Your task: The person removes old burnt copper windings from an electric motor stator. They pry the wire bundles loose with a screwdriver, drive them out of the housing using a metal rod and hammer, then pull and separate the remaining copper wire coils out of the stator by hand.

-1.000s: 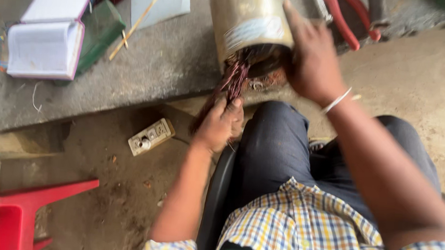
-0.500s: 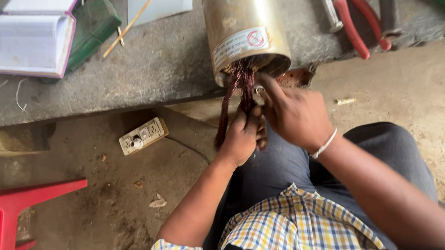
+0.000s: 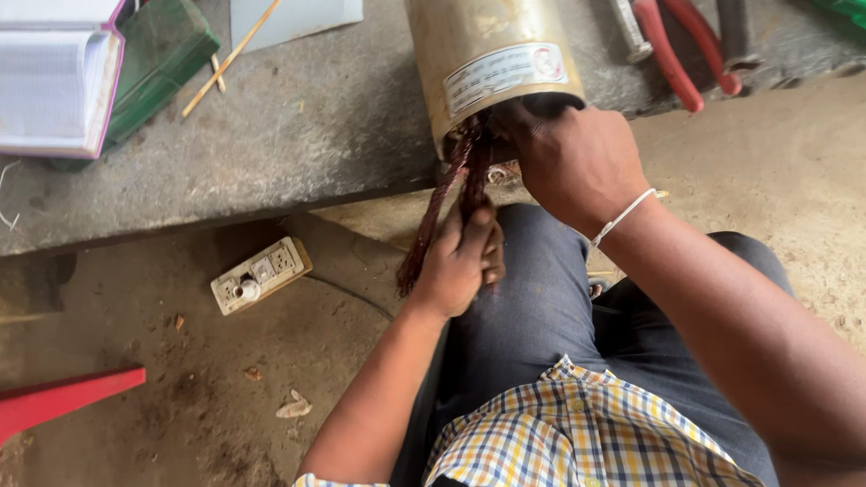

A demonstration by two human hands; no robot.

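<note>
Copper winding strands (image 3: pixel 444 210) now hang from the motor housing (image 3: pixel 490 56) on the concrete surface (image 3: pixel 301 140); the left hand (image 3: pixel 461 264) has slid lower, fingers clenched on them, while the right hand (image 3: pixel 573 162) has pushed into the housing mouth, fingers hidden.

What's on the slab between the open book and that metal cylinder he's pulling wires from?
In the head view, between book and cylinder lie a green box, thin stick and pale sheet.

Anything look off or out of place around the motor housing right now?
Yes. A socket box lies askew on the dirt floor under the concrete ledge. The metal cylinder overhangs the ledge edge, with reddish wire trailing out through the left hand.
</note>
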